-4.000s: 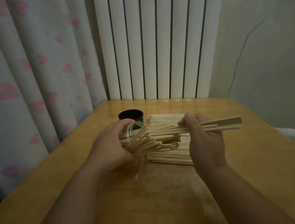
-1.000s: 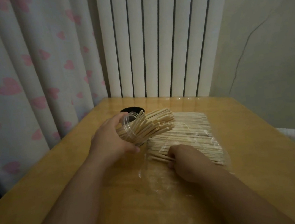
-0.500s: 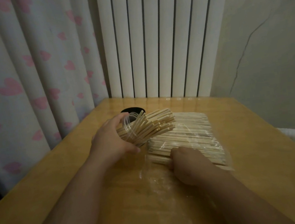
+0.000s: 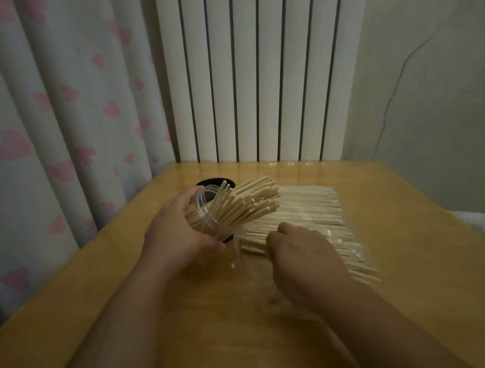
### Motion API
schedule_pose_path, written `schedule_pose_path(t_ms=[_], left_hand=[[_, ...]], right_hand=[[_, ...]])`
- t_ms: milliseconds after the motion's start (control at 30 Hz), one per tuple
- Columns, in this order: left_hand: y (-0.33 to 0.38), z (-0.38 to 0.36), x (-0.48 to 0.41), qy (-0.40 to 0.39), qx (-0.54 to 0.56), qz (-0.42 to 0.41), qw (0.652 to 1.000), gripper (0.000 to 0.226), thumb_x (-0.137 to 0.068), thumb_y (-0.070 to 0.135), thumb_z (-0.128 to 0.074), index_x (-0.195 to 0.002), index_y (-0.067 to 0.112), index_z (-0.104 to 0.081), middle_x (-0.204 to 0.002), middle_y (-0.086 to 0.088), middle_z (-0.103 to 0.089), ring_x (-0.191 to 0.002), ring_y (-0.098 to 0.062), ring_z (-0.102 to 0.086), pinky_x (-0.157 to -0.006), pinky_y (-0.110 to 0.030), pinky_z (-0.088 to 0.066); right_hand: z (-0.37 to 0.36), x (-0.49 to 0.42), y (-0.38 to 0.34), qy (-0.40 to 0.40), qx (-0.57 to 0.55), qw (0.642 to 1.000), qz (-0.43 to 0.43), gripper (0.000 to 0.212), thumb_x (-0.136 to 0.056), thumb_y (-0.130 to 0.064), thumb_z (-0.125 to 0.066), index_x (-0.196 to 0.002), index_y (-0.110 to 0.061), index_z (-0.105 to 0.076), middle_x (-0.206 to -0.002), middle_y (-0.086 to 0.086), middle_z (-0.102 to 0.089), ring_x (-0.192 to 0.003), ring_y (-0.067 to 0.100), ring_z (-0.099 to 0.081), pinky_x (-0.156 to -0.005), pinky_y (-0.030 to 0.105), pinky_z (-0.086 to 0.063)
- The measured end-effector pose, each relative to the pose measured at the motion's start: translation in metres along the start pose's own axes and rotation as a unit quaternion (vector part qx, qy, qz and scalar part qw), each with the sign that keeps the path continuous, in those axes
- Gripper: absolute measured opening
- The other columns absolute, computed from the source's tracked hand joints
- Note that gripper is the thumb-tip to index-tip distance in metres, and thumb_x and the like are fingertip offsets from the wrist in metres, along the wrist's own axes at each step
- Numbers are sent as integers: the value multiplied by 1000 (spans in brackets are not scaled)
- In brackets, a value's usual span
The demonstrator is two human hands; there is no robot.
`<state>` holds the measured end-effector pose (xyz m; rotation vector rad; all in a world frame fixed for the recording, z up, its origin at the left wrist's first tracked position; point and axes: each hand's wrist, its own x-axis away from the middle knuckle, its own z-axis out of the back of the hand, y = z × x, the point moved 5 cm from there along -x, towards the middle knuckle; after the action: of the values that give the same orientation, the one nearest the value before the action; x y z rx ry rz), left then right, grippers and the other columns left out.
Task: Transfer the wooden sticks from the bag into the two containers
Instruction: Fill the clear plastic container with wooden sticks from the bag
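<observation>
Two arms are seen, both unclothed. The left forearm [image 4: 101, 338] and the right forearm [image 4: 384, 328] are bare along the whole length shown, up to the lower edge of the view. The left hand [image 4: 177, 237] and the right hand [image 4: 302, 256] are likewise uncovered. Finer detail of the fingers is lost in the dim light.

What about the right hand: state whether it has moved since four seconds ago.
Yes. The right hand has dropped from the mouth of the clear container, down and nearer, onto the near end of the bag.
</observation>
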<state>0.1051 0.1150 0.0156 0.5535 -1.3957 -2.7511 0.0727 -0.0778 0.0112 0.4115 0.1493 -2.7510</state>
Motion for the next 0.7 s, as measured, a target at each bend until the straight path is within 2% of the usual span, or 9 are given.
schedule_pose_path(t_ms=[67, 133, 200, 300, 367, 433, 567, 633, 700], left_hand=[[-2, 1, -1, 2, 10, 3, 1000, 117, -40, 20, -98, -142, 43, -47, -137, 13, -57, -122, -20, -54, -102, -51, -47], [-3, 2, -2, 5, 19, 6, 1000, 116, -40, 18, -98, -142, 43, -48, -137, 12, -57, -122, -20, -55, -102, -51, -47], [-4, 2, -2, 3, 29, 8, 1000, 115, -41, 16, -97, -143, 41, -48, -137, 11, -57, -122, -21, -55, -101, -51, -48], [-4, 2, -2, 3, 29, 7, 1000, 115, -41, 15, -97, -143, 40, -49, -136, 11, -58, -122, -22, -55, -101, -52, -48], [-3, 2, -1, 1, 26, 7, 1000, 114, -43, 14, -97, -143, 40, -48, -137, 11, -58, -123, -22, -54, -101, -51, -48], [-2, 2, -1, -4, 16, 2, 1000, 113, -44, 14, -97, -144, 38, -48, -137, 10, -57, -123, -21, -53, -101, -50, -48], [-2, 2, 0, -13, 12, -2, 1000, 112, -43, 12, -96, -142, 38, -50, -135, 11, -58, -121, -19, -55, -99, -47, -50], [-1, 2, 0, -13, 9, -11, 1000, 110, -42, 11, -95, -140, 38, -51, -133, 11, -59, -118, -19, -57, -98, -47, -51], [1, 2, 1, -13, -3, -23, 1000, 105, -44, 11, -93, -136, 39, -52, -130, 12, -59, -115, -18, -57, -96, -46, -52]], right_hand=[[8, 2, -3, 17, -1, 1000, 7, 17, -100, -22, -39, -108, -22, -54, -101, 2, -54, -92, 25, -51, -72, 34, -29], [16, 3, -5, 36, -12, 999, 11, 7, -102, -25, -39, -101, -28, -45, -90, -1, -55, -81, 25, -53, -64, 34, -30], [24, 5, -5, 60, -17, 998, 12, 7, -102, -27, -40, -98, -32, -39, -78, -6, -46, -70, 22, -46, -58, 35, -30], [33, 5, -8, 110, 2, 993, 31, 7, -101, -37, -47, -97, -33, -51, -73, -8, -44, -63, 18, -42, -57, 33, -32], [37, 5, -8, 176, 34, 981, 72, 16, -88, -38, -67, -79, -28, -58, -63, -9, -47, -53, 16, -33, -54, 29, -28], [41, 6, -7, 231, 38, 967, 104, 22, -78, -35, -73, -66, -26, -57, -57, -10, -49, -52, 14, -28, -56, 28, -27], [45, 11, 1, 348, 4, 926, 145, 33, -95, -38, -53, -67, -20, -60, -69, -4, -55, -68, 15, -40, -66, 32, -32], [51, 14, 7, 394, -9, 911, 118, 40, -101, -40, -46, -73, -16, -62, -81, 1, -58, -77, 18, -43, -70, 33, -31], [55, 16, 11, 425, -31, 901, 83, 51, -106, -42, -35, -75, -12, -63, -81, 5, -56, -70, 18, -42, -63, 30, -30]])
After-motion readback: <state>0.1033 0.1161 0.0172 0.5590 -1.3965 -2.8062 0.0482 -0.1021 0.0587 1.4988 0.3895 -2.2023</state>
